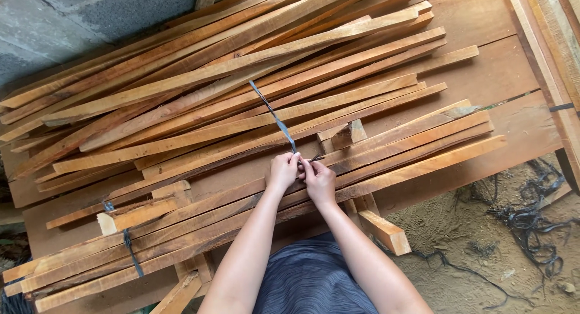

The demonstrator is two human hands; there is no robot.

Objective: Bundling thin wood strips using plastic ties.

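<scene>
Left hand (283, 171): fingers curled and pinched on the near end of the dark strap, knuckles up, resting on the front bundle of slats.
Right hand (319, 180): closed beside the left, touching it, fingertips pinching the strap's short loose end — the exact grip is hidden between the two hands.
Dark strap (273, 115): flat, thin, dull grey-black band; it runs from the hands up and to the left across the slats, slightly twisted partway along.
Front bundle of slats (417, 146): long, narrow, rough-sawn wood strips, orange-brown, lying side by side under the hands; the left ends are cut off by the frame edge.
Second strap (132, 256): same dark band, already wrapped round the bundle's left part beside a short wood block (138, 214).
Loose pile of slats (217, 72): fanned out behind, overlapping, pale to reddish grain.
Table (489, 66): worn brown board — mostly covered.
Short offcut (384, 231): squared stub jutting from the table's near edge.
Ground (501, 241): sandy, with a tangle of dark strap scraps (534, 220), hard to make out.
Grey cloth (311, 284): the person's garment, partly behind the forearms.
</scene>
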